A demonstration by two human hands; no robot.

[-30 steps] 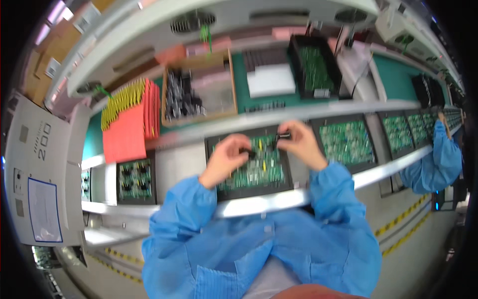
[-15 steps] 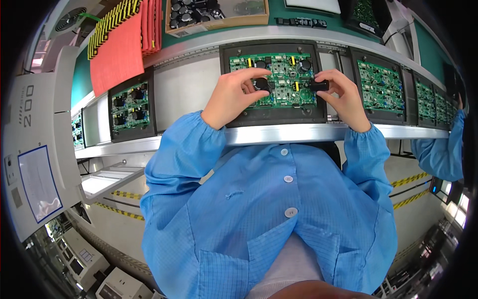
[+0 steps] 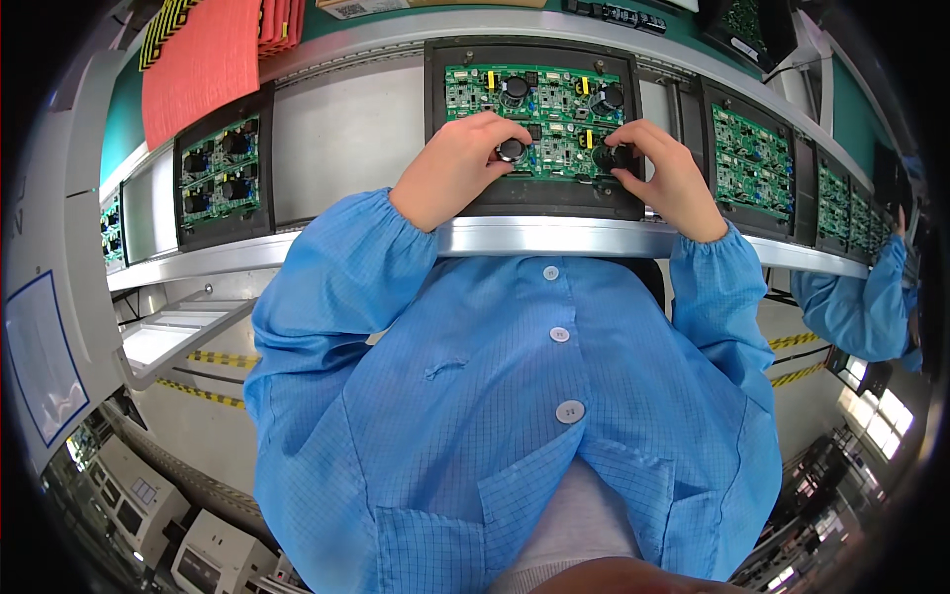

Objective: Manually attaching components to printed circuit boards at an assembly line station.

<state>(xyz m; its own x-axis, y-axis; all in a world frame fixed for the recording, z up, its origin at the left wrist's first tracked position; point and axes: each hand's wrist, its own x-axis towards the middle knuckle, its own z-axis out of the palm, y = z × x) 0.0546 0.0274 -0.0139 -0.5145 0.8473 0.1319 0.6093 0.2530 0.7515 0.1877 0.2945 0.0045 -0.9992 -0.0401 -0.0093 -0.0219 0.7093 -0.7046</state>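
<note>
- The left hand's fingertips point(image 3: 503, 139) are pinched narrow on a black cylindrical capacitor point(image 3: 511, 149) standing on the near edge of the green circuit board point(image 3: 554, 104); thumb and forefinger close around its top.
- The right hand's fingertips point(image 3: 625, 158) are likewise drawn close on a second black capacitor point(image 3: 604, 155), which sits just beside them toward the board's middle. How firmly either pair clamps cannot be told.
- Both capacitors lie directly under the fingers, upright, their long axes pointing up off the board. Each hand is nearer its own part: the left hand point(image 3: 457, 168) covers the board's left near corner, the right hand point(image 3: 665, 176) the right near corner.
- The board's long axis runs left to right across the person's front, and it rests inside a black carrier tray point(image 3: 534, 198) whose near rim lies under both palms.
- Further back on the same board stand two more black capacitors point(image 3: 515, 87), untouched and apart from the fingers.
- The tray sits on a grey conveyor rail point(image 3: 554, 238) that runs across the view, just ahead of the blue smock point(image 3: 495, 376).
- Left along the line is another tray with a populated board point(image 3: 220, 173); right along it are more green boards point(image 3: 752, 158).
- A red mat point(image 3: 203, 64) lies beyond the rail at upper left.
- At the far right a co-worker's blue sleeve point(image 3: 856, 307) reaches toward the line, well apart.
</note>
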